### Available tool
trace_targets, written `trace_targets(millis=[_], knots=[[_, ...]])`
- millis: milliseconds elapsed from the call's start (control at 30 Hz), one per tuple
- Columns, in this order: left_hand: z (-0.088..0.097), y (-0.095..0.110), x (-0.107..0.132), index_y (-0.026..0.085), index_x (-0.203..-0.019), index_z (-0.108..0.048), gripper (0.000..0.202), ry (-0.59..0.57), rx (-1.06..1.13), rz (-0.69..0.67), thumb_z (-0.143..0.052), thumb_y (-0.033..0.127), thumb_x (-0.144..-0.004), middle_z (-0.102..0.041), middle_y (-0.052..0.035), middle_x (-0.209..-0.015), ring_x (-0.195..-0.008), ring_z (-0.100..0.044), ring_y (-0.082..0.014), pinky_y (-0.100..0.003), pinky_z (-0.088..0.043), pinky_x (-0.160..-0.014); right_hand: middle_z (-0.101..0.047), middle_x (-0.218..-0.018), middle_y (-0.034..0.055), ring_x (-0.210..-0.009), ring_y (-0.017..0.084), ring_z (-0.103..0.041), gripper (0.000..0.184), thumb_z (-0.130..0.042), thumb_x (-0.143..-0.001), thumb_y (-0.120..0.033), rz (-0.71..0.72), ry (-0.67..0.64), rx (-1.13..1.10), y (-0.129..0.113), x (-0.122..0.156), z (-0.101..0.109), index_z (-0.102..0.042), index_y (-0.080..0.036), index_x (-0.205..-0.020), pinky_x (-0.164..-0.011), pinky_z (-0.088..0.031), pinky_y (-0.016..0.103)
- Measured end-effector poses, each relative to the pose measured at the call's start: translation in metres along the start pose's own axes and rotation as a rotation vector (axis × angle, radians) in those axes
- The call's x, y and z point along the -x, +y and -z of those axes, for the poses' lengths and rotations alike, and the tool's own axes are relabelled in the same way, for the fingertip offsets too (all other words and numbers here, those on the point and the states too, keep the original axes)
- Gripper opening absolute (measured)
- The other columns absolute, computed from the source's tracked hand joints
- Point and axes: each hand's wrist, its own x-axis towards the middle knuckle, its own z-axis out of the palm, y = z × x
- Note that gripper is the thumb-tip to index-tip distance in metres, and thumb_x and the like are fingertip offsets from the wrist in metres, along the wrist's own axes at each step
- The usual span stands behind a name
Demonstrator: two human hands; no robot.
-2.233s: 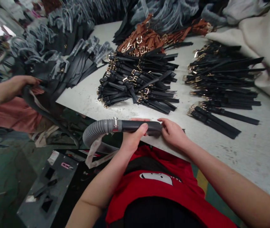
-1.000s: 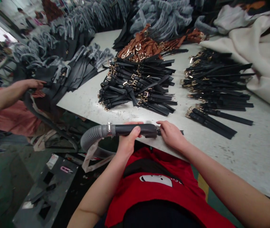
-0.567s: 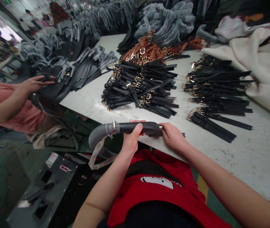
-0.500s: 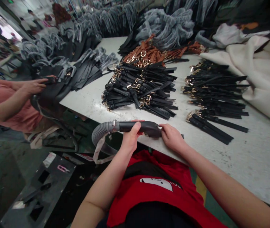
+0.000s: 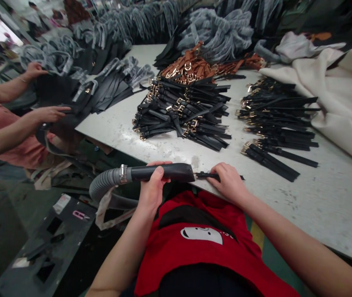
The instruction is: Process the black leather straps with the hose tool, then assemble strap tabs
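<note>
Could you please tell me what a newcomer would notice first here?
Probably the black nozzle on its gray hose, held in the left hand by the table. Next come two piles of buckled black straps farther back, with brown straps heaped behind the left one.

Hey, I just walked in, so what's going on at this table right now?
A person in a red apron grips a black nozzle on a gray hose with the left hand. The right hand holds a small black strap near the table edge, one end close to the nozzle's mouth. Two groups of black buckled straps lie beyond, with brown straps behind the left one. A co-worker handles dark pieces at the left.
</note>
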Motion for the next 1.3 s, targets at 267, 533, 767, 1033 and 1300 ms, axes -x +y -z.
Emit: trace_targets(millis=[267, 533, 767, 1033, 1300], knots=[[-0.02, -0.034, 0.001, 0.018, -0.085, -0.056, 0.032, -0.027, 0.023, 0.089, -0.069, 0.037, -0.063, -0.068, -0.0053, -0.087, -0.062, -0.058, -0.0107, -0.022, -0.04, -0.051, -0.059, -0.084, 0.0075, -0.082, 0.02, -0.051, 0.016, -0.04, -0.082, -0.021, -0.043, -0.033, -0.159, 0.004, 0.007, -0.001, -0.056, -0.018, -0.086, -0.074, -0.037, 0.034], [-0.031, -0.045, -0.007, 0.017, -0.086, -0.057, 0.033, -0.062, 0.039, 0.115, -0.068, 0.039, -0.063, -0.067, -0.0056, -0.091, -0.069, -0.061, -0.013, -0.022, -0.043, -0.054, -0.059, -0.081, 0.0086, -0.078, 0.021, -0.051, 0.015, -0.043, -0.081, -0.022, -0.113, 0.0, -0.111, 0.004, 0.007, -0.003, -0.055, -0.017, -0.086, -0.071, -0.039, 0.034], [-0.039, -0.028, 0.004, 0.017, -0.083, -0.058, 0.028, -0.16, -0.162, 0.021, -0.068, 0.036, -0.065, -0.068, -0.0056, -0.09, -0.067, -0.06, -0.0131, -0.023, -0.045, -0.053, -0.061, -0.089, 0.0106, -0.084, 0.023, -0.052, 0.024, -0.04, -0.082, -0.02, -0.104, 0.033, -0.11, 0.007, 0.008, -0.009, -0.055, -0.015, -0.1, -0.076, -0.04, 0.036], [-0.049, -0.028, -0.001, 0.017, -0.083, -0.059, 0.025, -0.205, -0.27, 0.022, -0.067, 0.035, -0.068, -0.067, -0.0056, -0.089, -0.063, -0.058, -0.0118, -0.023, -0.045, -0.052, -0.062, -0.091, 0.0108, -0.084, 0.023, -0.053, 0.028, -0.039, -0.083, -0.021, -0.106, 0.047, -0.104, 0.009, 0.008, -0.011, -0.054, -0.013, -0.105, -0.077, -0.04, 0.035], [-0.035, -0.023, -0.006, 0.016, -0.082, -0.06, 0.026, -0.183, -0.213, 0.049, -0.069, 0.034, -0.065, -0.068, -0.0065, -0.087, -0.063, -0.059, -0.0125, -0.022, -0.043, -0.051, -0.061, -0.091, 0.011, -0.085, 0.022, -0.053, 0.028, -0.037, -0.084, -0.021, -0.114, 0.033, -0.1, 0.008, 0.008, -0.011, -0.056, -0.013, -0.104, -0.078, -0.039, 0.035]])
